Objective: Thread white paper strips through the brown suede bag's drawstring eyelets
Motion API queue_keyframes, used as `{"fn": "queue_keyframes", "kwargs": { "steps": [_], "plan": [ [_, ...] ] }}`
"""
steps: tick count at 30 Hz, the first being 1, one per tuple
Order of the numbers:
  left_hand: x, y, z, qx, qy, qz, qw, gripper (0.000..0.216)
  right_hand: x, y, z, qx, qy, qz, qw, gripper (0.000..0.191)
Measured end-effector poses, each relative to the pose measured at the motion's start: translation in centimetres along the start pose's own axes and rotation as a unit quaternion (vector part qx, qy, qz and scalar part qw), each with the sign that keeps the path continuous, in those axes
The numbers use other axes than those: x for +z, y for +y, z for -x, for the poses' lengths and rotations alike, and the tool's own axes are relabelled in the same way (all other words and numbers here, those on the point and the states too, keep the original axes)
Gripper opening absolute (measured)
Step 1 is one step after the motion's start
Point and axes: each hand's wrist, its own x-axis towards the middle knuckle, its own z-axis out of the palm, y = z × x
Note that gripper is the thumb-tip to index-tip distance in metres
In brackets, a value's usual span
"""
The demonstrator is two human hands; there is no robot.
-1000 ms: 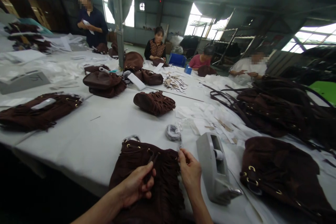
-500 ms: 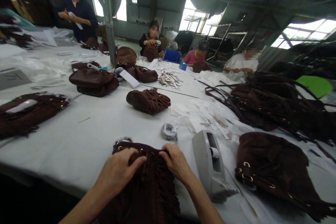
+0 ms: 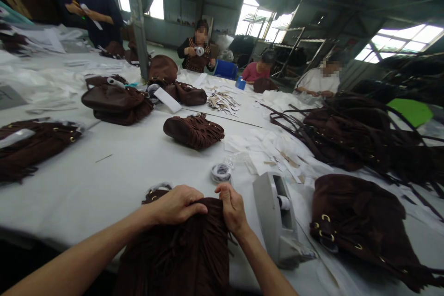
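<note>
Bag [image 3: 180, 249]: dark brown suede, fringed, gold eyelets, lying just under both hands; its top edge is being gripped by closed left hand [image 3: 176, 204] and pinched by right hand [image 3: 233, 208]. Grey tape dispenser [image 3: 277, 222] just right of them. White table [image 3: 114, 166], dim workshop.

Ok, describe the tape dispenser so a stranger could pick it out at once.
Start at the white table. Just right of the right hand gripping the brown fringed bag stands the tape dispenser. It is the only grey, hard, wedge-shaped thing among soft brown bags.
</note>
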Motion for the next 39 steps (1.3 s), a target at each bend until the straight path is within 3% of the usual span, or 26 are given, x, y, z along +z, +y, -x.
{"fn": "queue_keyframes", "kwargs": {
  "steps": [3,6,12,14,17,19,21,24,26,29,32,36,39],
  "plan": [
    [-0.5,0.0,0.0,0.044,-0.032,-0.007,0.999,0.035,-0.2,0.9,0.1,-0.086,0.005,0.075,0.993,0.036],
    [0.7,-1.2,-0.1,0.060,-0.045,-0.062,0.995,0.035,0.1,2.4,0.8,-0.168,0.011,0.151,0.974,0.032],
    [4.4,-4.3,-0.8,0.008,-0.055,-0.225,0.973,0.032,0.6,4.1,2.6,-0.156,0.055,0.169,0.972,0.031],
    [4.7,-4.5,-0.9,0.012,-0.057,-0.238,0.970,0.032,-0.6,4.1,2.4,-0.099,0.102,0.169,0.975,0.027],
    [4.8,-4.4,-0.7,0.016,-0.053,-0.244,0.968,0.032,-2.7,4.0,1.1,0.086,0.180,0.154,0.968,0.032],
    [4.7,-4.2,-0.6,0.013,-0.045,-0.224,0.974,0.033,-3.6,3.8,0.2,0.160,0.180,0.140,0.960,0.035],
    [4.5,-3.9,-0.7,0.008,-0.037,-0.195,0.980,0.035,-3.4,2.9,-0.3,0.156,0.162,0.134,0.965,0.037],
    [3.4,-3.3,-0.9,-0.004,-0.016,-0.136,0.991,0.037,-1.7,0.5,-0.3,0.088,0.117,0.087,0.985,0.037],
    [2.1,-2.9,-1.0,-0.020,0.014,-0.098,0.995,0.039,-0.3,-1.4,0.0,0.039,0.034,0.045,0.998,0.038],
    [-0.2,-2.5,-0.4,-0.058,0.074,-0.067,0.993,0.041,1.1,-3.0,0.5,0.024,-0.097,0.041,0.994,0.042],
    [-1.6,-2.9,1.2,-0.094,0.089,-0.076,0.989,0.034,1.5,-3.4,0.5,0.031,-0.139,0.061,0.988,0.045],
    [-0.7,-4.4,2.8,-0.092,0.042,-0.168,0.981,0.028,1.5,-3.8,-0.4,0.019,-0.186,0.053,0.981,0.040],
    [0.9,-5.2,2.8,-0.083,0.055,-0.209,0.973,0.033,1.5,-4.2,-0.9,0.033,-0.258,0.074,0.963,0.034]
  ]
}}
